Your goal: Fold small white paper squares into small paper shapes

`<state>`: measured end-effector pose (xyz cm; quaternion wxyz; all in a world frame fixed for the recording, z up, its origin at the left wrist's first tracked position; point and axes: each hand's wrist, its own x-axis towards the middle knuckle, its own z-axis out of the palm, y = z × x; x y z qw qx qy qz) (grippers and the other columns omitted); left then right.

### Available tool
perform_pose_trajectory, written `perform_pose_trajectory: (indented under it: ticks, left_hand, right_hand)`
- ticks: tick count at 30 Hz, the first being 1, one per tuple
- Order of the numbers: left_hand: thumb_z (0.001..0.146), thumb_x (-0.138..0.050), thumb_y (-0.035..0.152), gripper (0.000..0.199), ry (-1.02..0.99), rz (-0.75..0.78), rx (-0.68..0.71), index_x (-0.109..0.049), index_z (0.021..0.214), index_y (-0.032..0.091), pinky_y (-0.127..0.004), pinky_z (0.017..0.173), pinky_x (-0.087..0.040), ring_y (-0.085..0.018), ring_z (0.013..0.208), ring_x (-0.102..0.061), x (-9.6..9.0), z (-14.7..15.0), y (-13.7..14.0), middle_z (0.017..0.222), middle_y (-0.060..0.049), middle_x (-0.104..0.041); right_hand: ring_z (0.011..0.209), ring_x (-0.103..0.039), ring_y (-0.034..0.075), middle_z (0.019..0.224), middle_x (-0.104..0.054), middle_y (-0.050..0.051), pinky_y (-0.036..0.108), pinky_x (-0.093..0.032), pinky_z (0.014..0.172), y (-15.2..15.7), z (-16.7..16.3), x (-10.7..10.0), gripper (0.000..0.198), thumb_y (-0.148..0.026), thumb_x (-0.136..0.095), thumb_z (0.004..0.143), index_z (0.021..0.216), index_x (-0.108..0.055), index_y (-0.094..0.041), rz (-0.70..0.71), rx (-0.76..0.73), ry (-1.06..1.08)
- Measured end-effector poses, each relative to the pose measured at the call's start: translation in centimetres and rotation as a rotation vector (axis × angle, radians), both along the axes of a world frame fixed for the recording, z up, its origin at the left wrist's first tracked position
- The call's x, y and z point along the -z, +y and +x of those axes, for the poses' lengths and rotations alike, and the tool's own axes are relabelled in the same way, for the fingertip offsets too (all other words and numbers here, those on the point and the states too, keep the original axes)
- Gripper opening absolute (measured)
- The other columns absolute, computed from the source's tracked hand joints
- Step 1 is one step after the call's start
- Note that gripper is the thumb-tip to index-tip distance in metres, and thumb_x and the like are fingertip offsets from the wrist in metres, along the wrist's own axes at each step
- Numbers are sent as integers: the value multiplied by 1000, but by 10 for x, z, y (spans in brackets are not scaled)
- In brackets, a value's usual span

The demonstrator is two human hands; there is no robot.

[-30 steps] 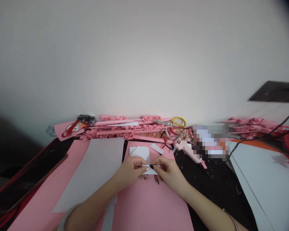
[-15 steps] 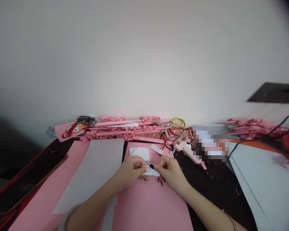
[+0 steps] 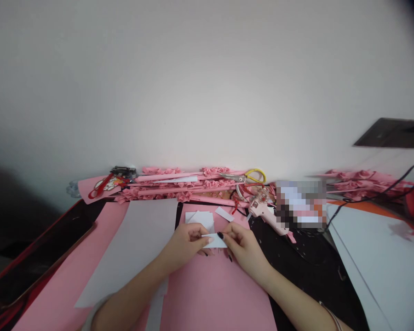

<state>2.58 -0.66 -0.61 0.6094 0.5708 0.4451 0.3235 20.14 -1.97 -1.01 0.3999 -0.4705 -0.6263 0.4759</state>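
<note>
A small piece of white paper (image 3: 214, 241) is held between my two hands, above a pink sheet (image 3: 219, 289). My left hand (image 3: 189, 240) pinches its left end, thumb on top and fingers behind. At the right end, my right hand (image 3: 239, 241) grips it, the dark-nailed thumb near the upper edge. Just beyond my hands lie white paper squares (image 3: 200, 218) and a short white strip (image 3: 224, 214). The paper's underside is hidden from me.
Yellow-handled scissors (image 3: 244, 176) rest on pink paper flower stems (image 3: 186, 189) along the wall. A pink glue gun (image 3: 269, 216) lies to the right on the dark tabletop (image 3: 307, 257). Large white sheets (image 3: 134, 248) are at the left, others (image 3: 382, 248) at the right. A phone (image 3: 44, 257) lies far left.
The white paper has tilted so that more of its flat face shows, and its near edge is now straighter. Both hands have shifted only slightly.
</note>
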Motion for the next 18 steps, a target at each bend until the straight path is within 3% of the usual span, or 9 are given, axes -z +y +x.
perform_pose_trajectory:
  ticks: [7, 13, 18]
  left_hand:
    - [82, -47, 29, 21, 135, 213, 123, -63, 78, 17, -24, 56, -46, -15, 56, -63, -5, -1, -4, 62, -1, -64]
    - [79, -50, 28, 21, 202, 257, 40, -55, 62, 16, -20, 49, -39, -12, 50, -57, -10, -1, -5, 53, 2, -59]
    - [76, -53, 32, 30, 259, 242, -34, -41, 53, 18, -19, 40, -33, -10, 36, -48, -7, -2, -6, 40, 7, -43]
  right_hand:
    - [41, -41, 9, 48, -45, -4, 20, -32, 41, -4, 0, 1, 19, -28, -48, 84, 68, -51, -18, 72, -60, -79]
    - [41, -43, 10, 49, -47, -4, 20, -33, 41, -5, -1, 3, 18, -25, -46, 85, 69, -51, -18, 76, -64, -77]
    - [42, -43, 10, 51, -50, -3, 20, -34, 42, -5, -2, 2, 19, -27, -46, 85, 69, -51, -18, 61, -56, -53]
